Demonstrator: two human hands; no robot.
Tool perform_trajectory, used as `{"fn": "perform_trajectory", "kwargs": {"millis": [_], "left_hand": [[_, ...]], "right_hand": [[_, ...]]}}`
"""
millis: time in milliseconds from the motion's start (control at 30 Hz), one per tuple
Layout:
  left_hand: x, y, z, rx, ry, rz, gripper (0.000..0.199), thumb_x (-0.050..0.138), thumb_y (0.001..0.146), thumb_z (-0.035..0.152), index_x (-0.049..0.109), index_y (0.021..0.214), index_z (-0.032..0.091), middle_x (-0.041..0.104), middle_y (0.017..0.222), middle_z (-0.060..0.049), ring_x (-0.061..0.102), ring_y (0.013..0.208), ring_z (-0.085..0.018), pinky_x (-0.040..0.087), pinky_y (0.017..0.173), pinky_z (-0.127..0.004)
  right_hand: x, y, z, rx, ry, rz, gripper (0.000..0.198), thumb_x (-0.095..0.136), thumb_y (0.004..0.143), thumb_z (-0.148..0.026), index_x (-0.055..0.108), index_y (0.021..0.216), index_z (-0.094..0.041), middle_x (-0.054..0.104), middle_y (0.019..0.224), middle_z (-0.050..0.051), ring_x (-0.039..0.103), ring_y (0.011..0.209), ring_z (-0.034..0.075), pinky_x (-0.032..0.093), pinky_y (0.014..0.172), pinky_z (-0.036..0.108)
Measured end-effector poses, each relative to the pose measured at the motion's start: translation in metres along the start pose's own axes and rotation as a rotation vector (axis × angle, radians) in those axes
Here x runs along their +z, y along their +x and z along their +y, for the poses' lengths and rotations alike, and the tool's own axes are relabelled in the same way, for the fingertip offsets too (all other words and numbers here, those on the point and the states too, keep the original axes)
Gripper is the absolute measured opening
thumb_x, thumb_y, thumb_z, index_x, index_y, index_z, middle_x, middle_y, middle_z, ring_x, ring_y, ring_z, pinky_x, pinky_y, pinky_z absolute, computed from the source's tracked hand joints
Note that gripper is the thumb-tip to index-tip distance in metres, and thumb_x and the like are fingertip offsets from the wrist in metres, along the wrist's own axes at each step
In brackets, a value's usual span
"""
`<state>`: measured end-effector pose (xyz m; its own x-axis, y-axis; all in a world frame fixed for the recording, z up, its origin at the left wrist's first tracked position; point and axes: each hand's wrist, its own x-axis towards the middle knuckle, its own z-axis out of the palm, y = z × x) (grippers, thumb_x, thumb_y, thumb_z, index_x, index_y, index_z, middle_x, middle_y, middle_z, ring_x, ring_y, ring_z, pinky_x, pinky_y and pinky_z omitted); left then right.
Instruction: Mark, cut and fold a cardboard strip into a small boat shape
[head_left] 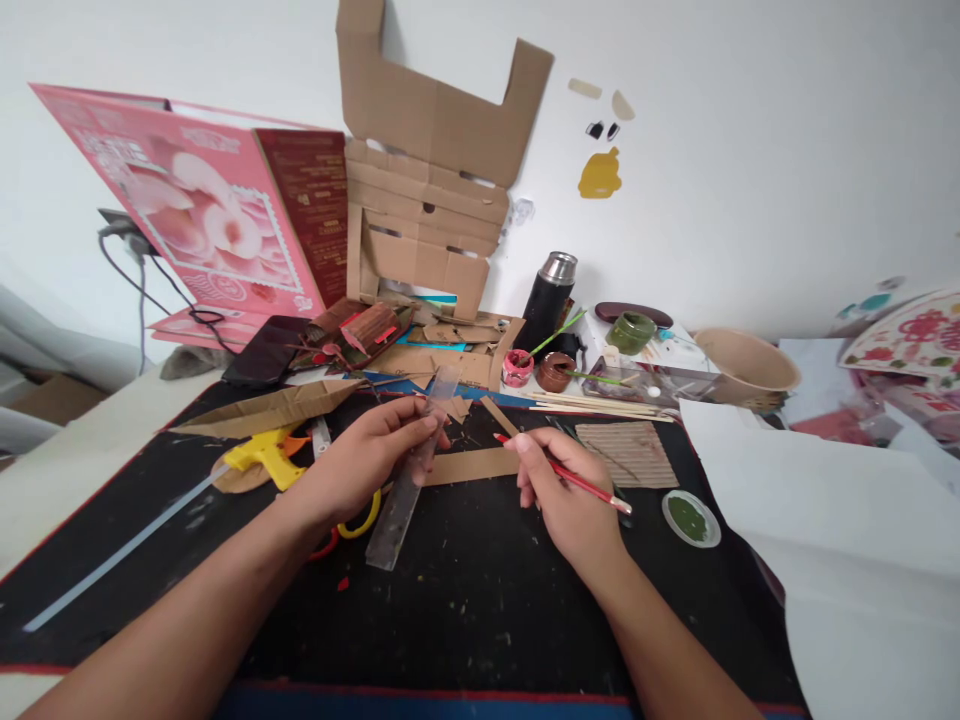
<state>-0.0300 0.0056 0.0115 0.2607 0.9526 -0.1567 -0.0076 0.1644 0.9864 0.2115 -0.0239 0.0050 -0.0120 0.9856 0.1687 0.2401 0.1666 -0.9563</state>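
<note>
My left hand [382, 440] grips a clear plastic ruler [397, 515] between thumb and fingers, the ruler slanting across the black mat. Closed round a red pencil [581, 480] is my right hand [559, 480], which also touches a narrow cardboard strip [499, 415]. Between the hands a wider cardboard strip [472, 465] lies on the mat, its left end partly behind the ruler. Scissors with red and yellow handles [361, 515] lie under my left forearm, partly hidden. A yellow glue gun [270, 455] with a long glue stick rests left of my left hand.
On the right are corrugated cardboard [630, 455], a lid of green paint [690, 518] and white paper [825, 500]. Behind stand paint jars [555, 370], a black thermos [547, 300], a bowl [750, 365] and a phone [266, 350]. A pink box [202, 210] and cut cardboard [435, 120] lean at the wall.
</note>
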Motion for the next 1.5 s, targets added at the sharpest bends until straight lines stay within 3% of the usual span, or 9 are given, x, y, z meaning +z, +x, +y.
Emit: {"fn": "perform_trajectory", "kwargs": {"millis": [233,400,633,767,867,1033,1200,1333,1500], "left_hand": [[0.003,0.000,0.003,0.013,-0.033,0.008,0.048,0.087,0.083,0.063,0.069,0.089,0.019,0.067,0.076,0.000,0.061,0.060,-0.015,0.049,0.058,-0.026],[0.002,-0.002,0.004,0.141,-0.023,0.102,0.040,0.090,0.084,0.054,0.074,0.089,0.019,0.073,0.080,-0.002,0.064,0.072,-0.016,0.052,0.070,-0.026],[0.008,-0.010,0.020,0.032,-0.157,0.104,0.047,0.083,0.087,0.052,0.071,0.118,0.019,0.079,0.082,-0.003,0.038,0.039,-0.008,0.024,0.036,-0.022],[0.007,-0.008,0.023,0.041,-0.255,0.151,0.056,0.077,0.088,0.047,0.069,0.135,0.019,0.060,0.062,0.006,0.033,0.041,-0.009,0.021,0.038,-0.022],[0.006,-0.005,0.021,0.043,-0.314,0.173,0.057,0.067,0.095,0.060,0.072,0.132,0.017,0.044,0.058,0.008,0.028,0.044,-0.010,0.022,0.042,-0.022],[0.006,-0.003,0.013,-0.025,-0.256,0.119,0.059,0.059,0.098,0.062,0.074,0.132,0.016,0.047,0.065,0.004,0.024,0.048,-0.010,0.016,0.043,-0.023],[0.010,-0.005,0.006,-0.073,-0.097,0.089,0.043,0.083,0.083,0.055,0.075,0.105,0.018,0.049,0.070,0.004,0.036,0.053,-0.010,0.022,0.047,-0.022],[0.009,-0.004,0.006,-0.026,0.067,-0.005,0.043,0.077,0.090,0.063,0.065,0.089,0.021,0.053,0.060,0.005,0.041,0.048,-0.010,0.029,0.046,-0.022],[0.008,0.002,0.001,-0.065,0.052,-0.070,0.044,0.084,0.083,0.058,0.063,0.092,0.022,0.073,0.076,-0.002,0.071,0.067,-0.020,0.056,0.065,-0.030]], "right_hand": [[0.001,-0.002,-0.001,-0.038,-0.066,-0.023,0.033,0.064,0.105,-0.046,0.080,0.091,-0.021,0.066,0.059,-0.002,0.063,0.045,0.013,0.047,0.048,0.024],[0.001,-0.002,-0.001,-0.041,-0.069,-0.034,0.032,0.064,0.105,-0.045,0.079,0.092,-0.021,0.066,0.060,-0.002,0.064,0.045,0.014,0.047,0.048,0.024],[0.002,-0.002,0.000,-0.071,-0.088,-0.045,0.031,0.064,0.106,-0.044,0.079,0.090,-0.021,0.066,0.060,-0.003,0.063,0.047,0.013,0.047,0.051,0.025],[0.003,-0.003,0.000,-0.093,-0.119,-0.049,0.031,0.064,0.106,-0.043,0.079,0.090,-0.022,0.066,0.059,-0.003,0.063,0.047,0.014,0.047,0.051,0.026],[0.003,-0.003,0.000,-0.121,-0.152,-0.049,0.031,0.064,0.106,-0.043,0.080,0.090,-0.022,0.067,0.059,-0.003,0.063,0.047,0.014,0.047,0.052,0.027],[0.004,-0.003,0.001,-0.163,-0.194,-0.044,0.030,0.064,0.105,-0.043,0.081,0.089,-0.024,0.067,0.060,-0.002,0.064,0.050,0.016,0.048,0.053,0.027],[0.004,-0.003,0.004,-0.178,-0.216,-0.059,0.031,0.064,0.106,-0.044,0.080,0.089,-0.024,0.067,0.060,-0.001,0.065,0.052,0.017,0.049,0.053,0.027],[0.004,-0.003,0.006,-0.186,-0.259,-0.071,0.032,0.063,0.107,-0.044,0.080,0.089,-0.024,0.068,0.062,-0.001,0.067,0.054,0.017,0.051,0.055,0.027],[0.004,-0.004,0.006,-0.225,-0.315,-0.080,0.031,0.063,0.108,-0.042,0.080,0.089,-0.025,0.068,0.063,-0.001,0.068,0.056,0.018,0.052,0.062,0.029]]}}
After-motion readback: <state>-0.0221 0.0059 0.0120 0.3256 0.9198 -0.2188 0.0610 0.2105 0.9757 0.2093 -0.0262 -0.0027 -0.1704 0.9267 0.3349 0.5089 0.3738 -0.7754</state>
